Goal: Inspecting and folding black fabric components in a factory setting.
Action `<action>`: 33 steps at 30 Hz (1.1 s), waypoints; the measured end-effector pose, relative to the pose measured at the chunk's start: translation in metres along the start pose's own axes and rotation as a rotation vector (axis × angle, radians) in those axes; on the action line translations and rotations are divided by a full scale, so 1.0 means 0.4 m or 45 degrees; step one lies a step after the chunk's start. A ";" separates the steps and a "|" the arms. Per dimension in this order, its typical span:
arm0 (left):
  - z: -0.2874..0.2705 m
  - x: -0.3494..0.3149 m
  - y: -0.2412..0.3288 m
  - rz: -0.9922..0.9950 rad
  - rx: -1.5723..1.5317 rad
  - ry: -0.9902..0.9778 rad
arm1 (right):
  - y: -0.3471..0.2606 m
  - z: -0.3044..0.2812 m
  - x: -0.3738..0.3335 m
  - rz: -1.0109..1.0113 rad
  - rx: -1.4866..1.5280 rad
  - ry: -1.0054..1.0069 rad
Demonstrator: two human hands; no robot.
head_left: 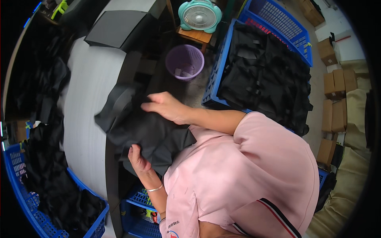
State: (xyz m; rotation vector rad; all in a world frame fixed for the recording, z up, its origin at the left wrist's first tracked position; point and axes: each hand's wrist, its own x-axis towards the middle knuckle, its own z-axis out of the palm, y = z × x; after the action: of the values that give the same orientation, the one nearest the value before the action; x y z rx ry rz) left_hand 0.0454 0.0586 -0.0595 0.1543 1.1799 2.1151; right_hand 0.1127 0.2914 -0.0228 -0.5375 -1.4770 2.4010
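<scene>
A black fabric piece (139, 129), folded and partly blurred, is held in front of my body by the edge of the table. My right hand (166, 106) pinches its upper part, with the fingertips partly hidden in the dark cloth. Lower down, my left hand (139, 159) grips the near side of the same piece, thumb on top and the other fingers hidden behind it. What the piece is made into cannot be told.
A pale table (85, 99) carries a dark grey flat box (115, 28). Black goods fill a blue crate (216, 95) at right and another blue crate (104, 208) at lower left. Beyond the table edge stand a purple basket (170, 65) and a teal fan (200, 16) on a wooden stool (194, 35).
</scene>
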 end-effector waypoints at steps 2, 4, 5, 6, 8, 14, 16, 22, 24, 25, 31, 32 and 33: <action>0.050 0.023 0.003 -0.078 0.136 -0.039 | 0.026 -0.089 -0.022 -0.256 -0.483 0.323; 0.092 0.040 -0.001 -0.130 0.300 -0.135 | 0.016 -0.213 -0.056 -0.579 -0.827 0.801; 0.108 0.040 -0.005 -0.087 0.315 -0.203 | -0.004 -0.295 -0.085 -0.542 -0.980 0.937; 0.117 0.047 -0.005 -0.077 0.374 -0.234 | -0.025 -0.380 -0.130 -0.533 -1.030 1.084; 0.123 0.051 -0.008 -0.162 0.371 -0.170 | -0.051 -0.546 -0.211 -0.443 -1.225 1.413; 0.101 0.054 0.003 -0.185 0.418 -0.142 | 0.076 -0.850 -0.386 0.037 -2.406 1.631; 0.102 0.064 0.015 -0.155 0.412 -0.142 | 0.170 -0.908 -0.382 0.308 -2.351 1.225; 0.054 0.109 0.105 0.133 0.480 -0.004 | 0.362 -1.096 -0.298 0.697 -2.173 0.575; -0.007 0.152 0.170 0.250 0.691 0.203 | 0.315 -1.123 -0.291 0.768 -1.941 0.577; -0.045 0.178 0.207 0.363 0.841 0.302 | 0.273 -1.118 -0.297 0.753 -1.826 0.591; -0.309 0.394 0.435 0.927 2.267 0.828 | 0.014 -0.865 -0.275 0.815 -2.632 0.862; -0.347 0.419 0.462 0.998 2.263 0.814 | -0.013 -0.803 -0.265 0.675 -2.586 0.788; -0.379 0.442 0.484 0.852 2.424 0.913 | -0.032 -0.741 -0.251 0.497 -2.542 0.707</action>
State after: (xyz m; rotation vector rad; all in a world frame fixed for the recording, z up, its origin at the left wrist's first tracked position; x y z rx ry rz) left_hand -0.2499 -0.0032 -0.0342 0.6940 3.5081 0.5569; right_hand 0.3351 0.4913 -0.1161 -1.5991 -2.9384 -0.1049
